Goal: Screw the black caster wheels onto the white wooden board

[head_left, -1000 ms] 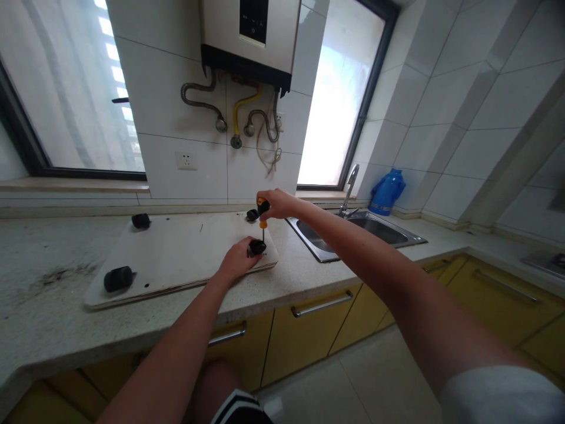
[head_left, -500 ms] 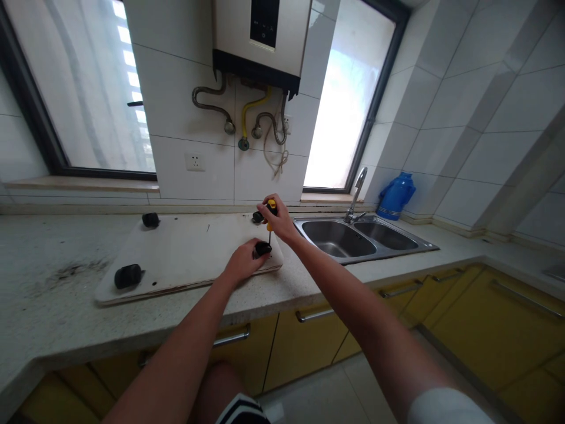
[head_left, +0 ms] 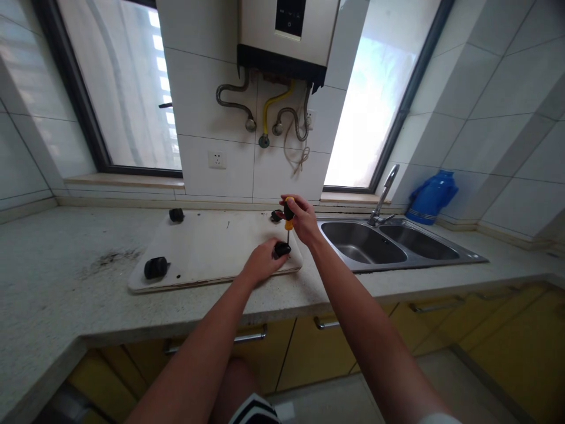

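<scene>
A white board (head_left: 212, 247) lies flat on the countertop, with a black caster wheel near each corner. My left hand (head_left: 261, 262) is closed around the near-right caster (head_left: 281, 249), low against the board. In my right hand (head_left: 303, 219) is a screwdriver (head_left: 289, 225) with a yellow and black handle, gripped by the fingers and upright. Its shaft points down to the caster's base; the tip's exact contact is hidden. Behind the right hand sits the far-right caster (head_left: 276, 215), partly covered. The far-left caster (head_left: 176, 215) and near-left caster (head_left: 156, 268) stand on the board's other end.
A double steel sink (head_left: 362, 242) with a tap (head_left: 383, 197) is right of the board. A blue thermos-like jug (head_left: 431, 197) stands beyond it. The water heater (head_left: 286, 35) and its hoses hang on the wall above. Yellow cabinets (head_left: 313, 353) lie below the counter edge.
The head view has turned left, so everything sits further right in the picture. My right fingers have shifted on the screwdriver handle. My left hand keeps its hold on the same caster.
</scene>
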`<state>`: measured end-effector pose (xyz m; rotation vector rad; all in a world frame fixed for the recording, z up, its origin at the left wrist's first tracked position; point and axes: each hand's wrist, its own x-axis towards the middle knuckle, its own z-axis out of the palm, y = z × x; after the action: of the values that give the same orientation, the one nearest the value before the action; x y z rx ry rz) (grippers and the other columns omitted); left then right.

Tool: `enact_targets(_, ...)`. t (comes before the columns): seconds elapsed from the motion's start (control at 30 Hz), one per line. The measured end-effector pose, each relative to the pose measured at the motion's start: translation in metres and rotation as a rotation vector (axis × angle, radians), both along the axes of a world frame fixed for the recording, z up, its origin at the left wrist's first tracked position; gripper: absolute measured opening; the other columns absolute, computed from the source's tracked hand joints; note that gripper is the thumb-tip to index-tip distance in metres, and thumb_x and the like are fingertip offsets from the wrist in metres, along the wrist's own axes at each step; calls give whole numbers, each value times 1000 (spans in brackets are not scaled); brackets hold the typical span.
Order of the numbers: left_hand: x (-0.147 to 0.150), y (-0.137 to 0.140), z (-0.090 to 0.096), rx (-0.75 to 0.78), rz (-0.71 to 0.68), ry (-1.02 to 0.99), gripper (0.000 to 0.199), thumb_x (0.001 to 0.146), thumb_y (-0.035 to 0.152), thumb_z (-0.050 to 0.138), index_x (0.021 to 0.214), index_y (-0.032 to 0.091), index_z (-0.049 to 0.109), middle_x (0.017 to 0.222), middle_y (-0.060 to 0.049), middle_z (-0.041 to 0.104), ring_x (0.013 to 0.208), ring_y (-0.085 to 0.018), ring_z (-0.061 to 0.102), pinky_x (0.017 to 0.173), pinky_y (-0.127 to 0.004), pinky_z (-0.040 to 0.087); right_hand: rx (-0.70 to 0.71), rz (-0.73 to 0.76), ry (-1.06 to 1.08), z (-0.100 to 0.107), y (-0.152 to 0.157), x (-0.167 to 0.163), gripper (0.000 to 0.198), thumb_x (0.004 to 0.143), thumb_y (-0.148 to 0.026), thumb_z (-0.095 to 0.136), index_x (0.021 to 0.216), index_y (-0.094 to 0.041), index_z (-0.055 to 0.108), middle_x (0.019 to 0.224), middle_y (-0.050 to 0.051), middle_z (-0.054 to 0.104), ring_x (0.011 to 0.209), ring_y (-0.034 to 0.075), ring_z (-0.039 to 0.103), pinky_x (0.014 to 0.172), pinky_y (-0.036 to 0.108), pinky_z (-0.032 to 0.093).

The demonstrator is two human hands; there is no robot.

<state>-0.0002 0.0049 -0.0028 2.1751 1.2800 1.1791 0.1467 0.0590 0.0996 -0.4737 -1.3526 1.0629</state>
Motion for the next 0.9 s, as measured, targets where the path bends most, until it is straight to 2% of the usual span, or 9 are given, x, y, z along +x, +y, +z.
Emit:
enact_targets(0.1,0,1,0,-13,4,-7,29,93,40,75,114,20,72,107,-9,80,91,-27,74,79,-35,52,-24,-21,1,2,0,-4,54,69,-54,99,96,-26,61,94,-3,76,72,12,69,58,23,56)
enact_targets(0.2,0,1,-1,-4,-2,-12,29,93,40,74,114,21,71,109,-9,80,93,-27,74,81,-36,53,-16,30,-63,3,0,-4,49,80,-62,89,101,-24,66,71,-5,69,56,9,57,51,20,46)
enact_targets(0.3,0,1,0,4,-2,-10,29,93,41,74,114,21,71,109,-9,80,92,-27,73,80,-36,51,-27,113,-89,3,-1,0,51,85,-67,82,103,-21,73,77,-1,70,70,12,65,63,24,57)
enact_targets(0.4,0,0,0,-5,-4,-2,31,93,42,75,115,21,71,107,-9,79,90,-27,73,78,-36,51,-36,62,-49,2,-4,4,52,72,-58,96,95,-25,63,92,-2,75,77,15,72,65,27,61)
enact_targets(0.53,0,0,0,8,-10,-6,30,94,41,74,116,21,71,109,-9,80,93,-27,73,80,-35,51,-11,54,-77,4,-8,6,54,77,-59,93,96,-27,55,73,-7,70,52,9,55,48,21,43)
enact_targets(0.63,1,0,0,7,-3,-5,27,94,40,74,113,21,72,109,-9,80,94,-27,74,82,-36,52,-28,165,-116,6,-9,8,50,85,-68,81,100,-22,68,71,-3,67,62,11,60,57,24,50)
enact_targets(0.73,1,1,0,5,-5,-3,29,93,41,75,114,21,71,109,-9,80,94,-27,74,83,-37,52,-49,132,-77,6,-7,8,50,74,-60,94,94,-23,67,89,-1,73,78,14,70,66,27,58)
enact_targets(0.83,1,2,-1,1,5,1,30,93,41,76,114,20,71,107,-9,80,92,-27,73,82,-36,52,-45,16,-39,6,-4,8,60,67,-55,100,88,-27,51,80,-6,71,59,10,60,48,22,44)
enact_targets(0.9,1,3,-1,-6,14,4,30,93,41,76,114,20,71,106,-8,80,91,-26,73,81,-36,51,-54,81,-59,7,-4,10,58,72,-61,95,92,-28,53,68,-8,65,52,9,51,45,21,37)
